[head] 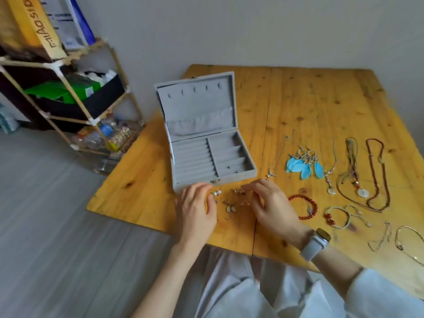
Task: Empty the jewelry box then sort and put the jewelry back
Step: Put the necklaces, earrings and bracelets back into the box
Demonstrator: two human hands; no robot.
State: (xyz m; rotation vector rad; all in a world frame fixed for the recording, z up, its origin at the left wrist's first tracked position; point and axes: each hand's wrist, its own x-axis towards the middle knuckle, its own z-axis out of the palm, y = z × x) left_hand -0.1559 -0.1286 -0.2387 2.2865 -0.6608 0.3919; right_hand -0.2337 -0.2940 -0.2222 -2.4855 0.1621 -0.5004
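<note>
The grey velvet jewelry box (207, 154) stands open on the wooden table (309, 106), lid upright. Two tiny studs (232, 169) lie in its front right compartment. In front of the box lie pearl earrings (216, 193), a dragonfly-shaped piece (229, 206) and small metal earrings (238, 191). My left hand (195, 210) rests just left of the pearls, fingers loosely curled, thumb beside them. My right hand (269, 203) hovers right of the small earrings, fingertips bent down close to them. Neither hand plainly pinches anything.
Spread over the right side of the table are blue feather earrings (304, 165), a red bead bracelet (306, 206), cord bracelets (339, 218), long necklaces (376, 177) and thin chains (408, 242). A cluttered shelf rack (75, 95) stands at the left, off the table.
</note>
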